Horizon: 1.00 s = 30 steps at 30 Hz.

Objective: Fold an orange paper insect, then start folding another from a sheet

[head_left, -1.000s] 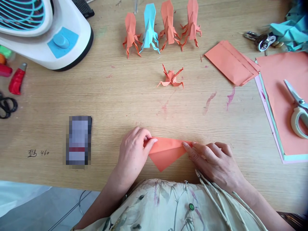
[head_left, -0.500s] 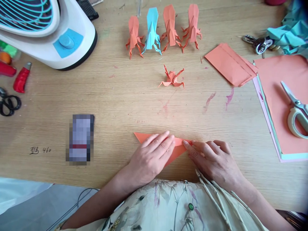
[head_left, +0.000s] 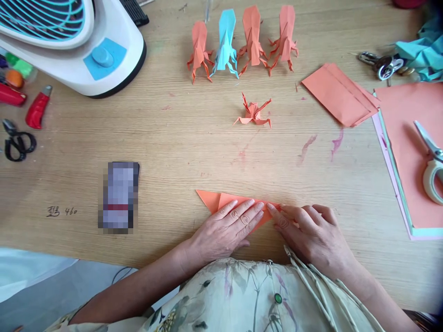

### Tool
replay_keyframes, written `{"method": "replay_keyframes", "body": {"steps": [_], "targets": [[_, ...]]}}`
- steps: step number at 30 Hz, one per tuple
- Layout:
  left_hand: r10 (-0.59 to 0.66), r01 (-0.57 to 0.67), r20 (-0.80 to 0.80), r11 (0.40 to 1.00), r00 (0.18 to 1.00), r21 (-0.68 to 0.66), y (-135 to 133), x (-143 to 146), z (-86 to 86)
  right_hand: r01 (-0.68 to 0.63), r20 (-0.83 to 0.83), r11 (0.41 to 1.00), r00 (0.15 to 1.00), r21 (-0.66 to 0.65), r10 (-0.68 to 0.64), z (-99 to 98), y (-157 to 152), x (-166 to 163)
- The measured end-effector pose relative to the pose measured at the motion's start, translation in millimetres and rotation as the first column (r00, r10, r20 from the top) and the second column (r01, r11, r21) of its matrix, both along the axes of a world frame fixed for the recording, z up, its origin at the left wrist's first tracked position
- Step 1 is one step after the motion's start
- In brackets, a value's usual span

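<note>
A folded piece of orange paper point(head_left: 209, 199) lies on the table close to my body, its pointed left end and upper edge showing. My left hand point(head_left: 228, 226) rests flat across its middle with the fingers stretched out, covering much of it. At the paper's right tip, my right hand point(head_left: 308, 230) pinches the corner between thumb and forefinger, the other fingers curled. Farther up the table sits a small orange origami figure point(head_left: 254, 113) with thin bent legs.
Several folded paper figures point(head_left: 252, 37) stand in a row at the back. At right are folded orange paper point(head_left: 341, 94), a stack of coloured sheets point(head_left: 408, 184) and white-handled scissors point(head_left: 432, 177). A phone point(head_left: 119, 196), a white fan point(head_left: 117, 69) and black scissors point(head_left: 20, 145) are at left.
My left hand has slid right and slightly down along the orange paper, uncovering more of its left part and a fold edge. My right hand keeps its pinch. The whole view has shifted slightly.
</note>
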State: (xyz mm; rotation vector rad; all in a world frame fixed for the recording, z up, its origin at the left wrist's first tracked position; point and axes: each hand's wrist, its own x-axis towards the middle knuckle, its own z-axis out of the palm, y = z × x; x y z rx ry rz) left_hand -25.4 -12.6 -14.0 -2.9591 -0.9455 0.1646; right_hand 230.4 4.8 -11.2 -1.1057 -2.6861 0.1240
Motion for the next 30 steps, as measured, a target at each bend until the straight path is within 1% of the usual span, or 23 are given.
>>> {"method": "replay_keyframes", "body": {"steps": [6, 14, 21, 30], "targets": [[0.003, -0.003, 0.011, 1.0, 1.0, 0.022, -1, -1, -1.4, -0.006, -0.01, 1.0, 1.0, 0.017, 0.006, -1.3, 1, 1], [0.037, -0.038, 0.029, 0.998, 0.999, 0.047, -8, 1, -4.3, -0.005, -0.008, 1.0, 1.0, 0.029, 0.005, -2.5, 0, 1], [0.039, -0.041, 0.055, 0.998, 0.998, 0.046, -9, 1, -5.4, -0.002, -0.005, 0.999, 1.0, 0.032, 0.002, -2.2, 1, 1], [0.075, -0.077, 0.043, 0.996, 0.996, 0.046, -12, 2, -6.1, -0.011, -0.003, 0.999, 1.0, 0.031, 0.011, -0.5, 2, 0]]}}
